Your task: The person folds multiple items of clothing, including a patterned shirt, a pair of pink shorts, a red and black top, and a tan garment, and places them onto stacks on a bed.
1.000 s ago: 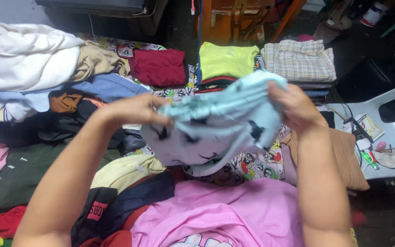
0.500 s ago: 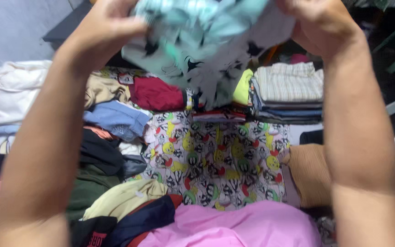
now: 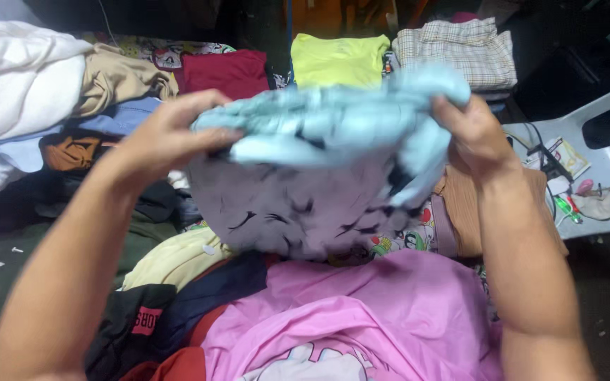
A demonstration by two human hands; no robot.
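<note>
Both hands hold up a light blue garment [image 3: 319, 162] with small dark printed shapes, bunched along its top edge and hanging open below. My left hand [image 3: 160, 137] grips the bunched fabric at its left end. My right hand [image 3: 471, 134] grips the right end. The garment hangs above a pink shirt [image 3: 383, 317] spread in front of me. It is blurred by motion.
Piles of clothes surround me: white and tan garments [image 3: 30, 85] far left, a dark red one [image 3: 224, 70], a folded yellow-green shirt [image 3: 337, 60], folded checked shirts [image 3: 460, 46], dark clothes [image 3: 72, 212] at left. A grey plastic chair [image 3: 594, 127] with small items stands right.
The garment was lifted high close to the camera half a second ago. Now both hands have brought it back down to chest height, still bunched between them.
</note>
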